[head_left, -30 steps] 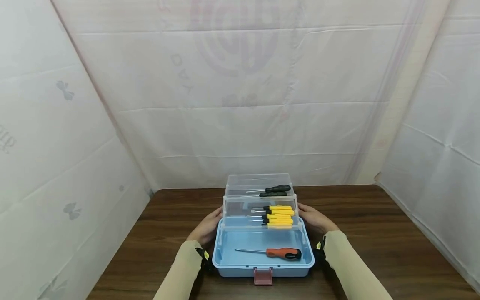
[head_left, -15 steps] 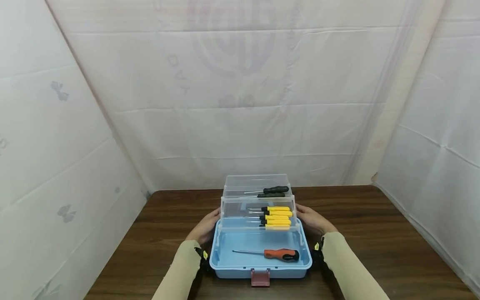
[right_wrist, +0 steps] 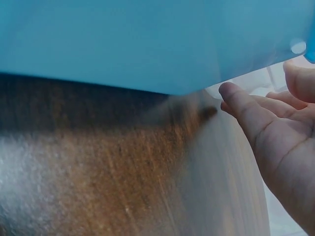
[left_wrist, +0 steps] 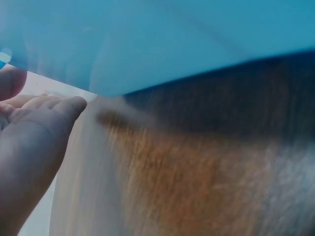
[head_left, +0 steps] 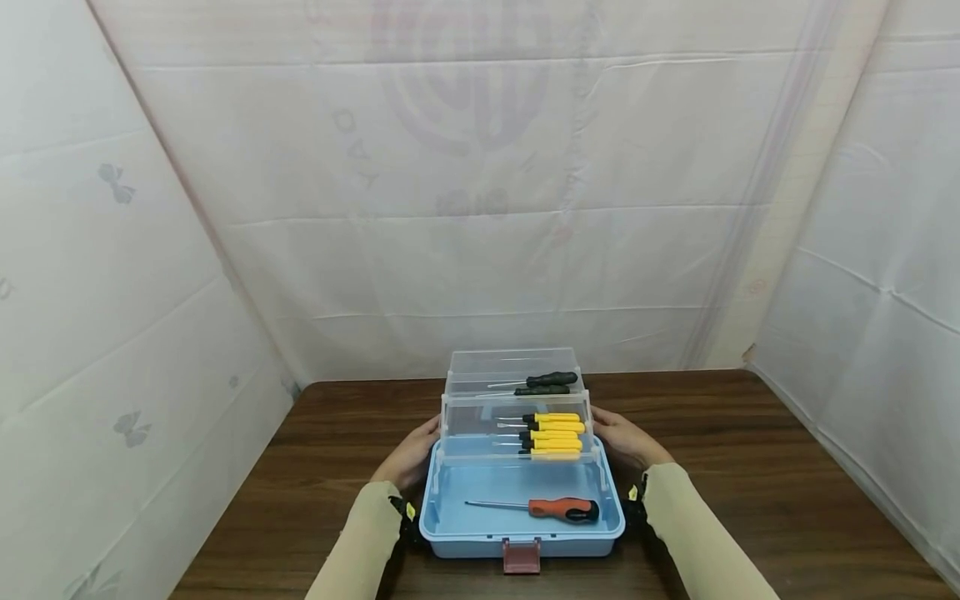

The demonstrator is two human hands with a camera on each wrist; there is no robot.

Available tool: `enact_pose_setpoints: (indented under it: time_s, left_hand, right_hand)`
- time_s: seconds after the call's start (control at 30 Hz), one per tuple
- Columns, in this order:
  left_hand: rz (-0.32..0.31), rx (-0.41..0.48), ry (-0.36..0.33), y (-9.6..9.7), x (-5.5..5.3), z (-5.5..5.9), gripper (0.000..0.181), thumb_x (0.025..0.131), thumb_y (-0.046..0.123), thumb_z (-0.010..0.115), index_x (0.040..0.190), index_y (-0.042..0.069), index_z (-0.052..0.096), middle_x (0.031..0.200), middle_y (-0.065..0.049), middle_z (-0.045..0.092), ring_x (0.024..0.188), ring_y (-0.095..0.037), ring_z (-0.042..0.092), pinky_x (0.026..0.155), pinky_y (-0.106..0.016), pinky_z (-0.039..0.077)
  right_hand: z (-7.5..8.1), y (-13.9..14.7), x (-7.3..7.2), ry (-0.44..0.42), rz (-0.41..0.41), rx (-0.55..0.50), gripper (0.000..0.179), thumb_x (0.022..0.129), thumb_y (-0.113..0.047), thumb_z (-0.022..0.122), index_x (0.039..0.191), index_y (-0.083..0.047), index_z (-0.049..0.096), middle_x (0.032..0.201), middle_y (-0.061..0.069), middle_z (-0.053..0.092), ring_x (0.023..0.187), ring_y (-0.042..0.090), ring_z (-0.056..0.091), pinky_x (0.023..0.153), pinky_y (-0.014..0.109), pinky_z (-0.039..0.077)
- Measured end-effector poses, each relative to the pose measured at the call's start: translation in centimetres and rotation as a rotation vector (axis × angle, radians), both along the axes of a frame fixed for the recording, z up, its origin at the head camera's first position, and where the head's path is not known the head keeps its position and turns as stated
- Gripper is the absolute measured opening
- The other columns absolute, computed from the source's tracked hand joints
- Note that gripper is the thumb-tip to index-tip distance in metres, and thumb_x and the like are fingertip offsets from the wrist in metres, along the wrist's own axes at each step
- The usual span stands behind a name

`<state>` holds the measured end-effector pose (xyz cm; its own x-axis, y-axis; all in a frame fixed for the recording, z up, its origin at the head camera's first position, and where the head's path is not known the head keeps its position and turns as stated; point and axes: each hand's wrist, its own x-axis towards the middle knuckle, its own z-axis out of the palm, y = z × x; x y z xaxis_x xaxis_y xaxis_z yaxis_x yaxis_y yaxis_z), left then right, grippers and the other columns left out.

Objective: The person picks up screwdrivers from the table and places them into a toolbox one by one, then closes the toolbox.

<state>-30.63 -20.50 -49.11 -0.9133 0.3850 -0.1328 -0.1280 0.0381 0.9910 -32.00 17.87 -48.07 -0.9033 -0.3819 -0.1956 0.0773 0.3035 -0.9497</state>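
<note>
A light blue toolbox [head_left: 480, 543] stands raised-lidded on the table, its reddish latch [head_left: 521, 557] hanging at the front. An orange and black screwdriver [head_left: 562, 509] lies in its bottom. Over its rear part, a clear tray [head_left: 465, 423] bears several yellow-handled screwdrivers [head_left: 557, 427]; farther back, a second clear tray [head_left: 468, 382] has two black-handled ones [head_left: 551, 380]. My left hand [head_left: 408, 457] is against the box's left side toward the back, fingers fairly straight in the left wrist view. My right hand [head_left: 632, 440] mirrors it on the right side, fingers extended, partly behind the box.
The dark wooden table [head_left: 750, 467] spreads to both sides. Pale printed sheeting [head_left: 480, 275] hangs behind it, with more sheeting along the left [head_left: 135, 333] and right [head_left: 870, 250].
The whole head view shifts slightly left at first, then holds steady. Both hands keep their places beside the toolbox, and the screwdrivers stay where they lie.
</note>
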Motion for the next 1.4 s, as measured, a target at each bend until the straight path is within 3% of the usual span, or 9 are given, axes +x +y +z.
enact_pose_setpoints:
  time_s: [0.4, 0.63, 0.87, 1.1, 1.4]
  left_hand:
    - [-0.011, -0.047, 0.024, -0.11, 0.17, 0.07, 0.053, 0.107, 0.022, 0.029, 0.155, 0.008, 0.012, 0.158, -0.022, 0.019, 0.144, -0.043, 0.022, 0.112, -0.063, 0.024]
    - [-0.004, -0.045, 0.042, -0.20, 0.25, 0.16, 0.055, 0.106, 0.025, 0.035, 0.155, 0.013, 0.014, 0.159, -0.017, 0.021, 0.143, -0.041, 0.026, 0.110, -0.062, 0.028]
    - [0.010, -0.044, 0.070, -0.25, -0.02, 0.60, 0.055, 0.105, 0.020, 0.037, 0.155, 0.013, 0.014, 0.159, -0.014, 0.022, 0.144, -0.037, 0.026, 0.111, -0.059, 0.029]
    - [0.055, -0.077, 0.099, -0.25, -0.21, 0.71, 0.058, 0.104, 0.015, 0.040, 0.155, 0.009, 0.014, 0.160, -0.015, 0.019, 0.147, -0.035, 0.018, 0.115, -0.058, 0.021]
    - [0.070, -0.097, 0.096, -0.31, 0.00, 0.76, 0.058, 0.103, 0.018, 0.042, 0.155, 0.014, 0.017, 0.160, -0.011, 0.020, 0.147, -0.034, 0.018, 0.114, -0.060, 0.021]
  right_hand:
    - [-0.40, 0.06, 0.09, 0.029, -0.014, 0.043, 0.057, 0.105, -0.018, 0.036, 0.153, 0.000, 0.012, 0.156, 0.029, 0.015, 0.142, 0.049, 0.020, 0.112, 0.063, 0.021]
    - [-0.42, 0.18, 0.30, 0.058, -0.020, 0.004, 0.058, 0.104, -0.019, 0.038, 0.155, -0.007, 0.012, 0.158, 0.023, 0.016, 0.143, 0.046, 0.022, 0.112, 0.063, 0.021]
    - [0.13, 0.01, 0.51, 0.117, -0.040, 0.059, 0.060, 0.104, -0.022, 0.040, 0.155, -0.010, 0.012, 0.159, 0.022, 0.017, 0.142, 0.046, 0.023, 0.112, 0.064, 0.021]
    - [0.21, -0.23, 0.31, 0.199, -0.008, 0.100, 0.061, 0.104, -0.021, 0.039, 0.154, -0.005, 0.008, 0.158, 0.025, 0.014, 0.142, 0.047, 0.021, 0.112, 0.062, 0.022]
    - [0.34, -0.16, 0.38, 0.216, -0.018, 0.110, 0.060, 0.104, -0.018, 0.039, 0.154, -0.002, 0.010, 0.157, 0.026, 0.016, 0.142, 0.047, 0.022, 0.112, 0.061, 0.023]
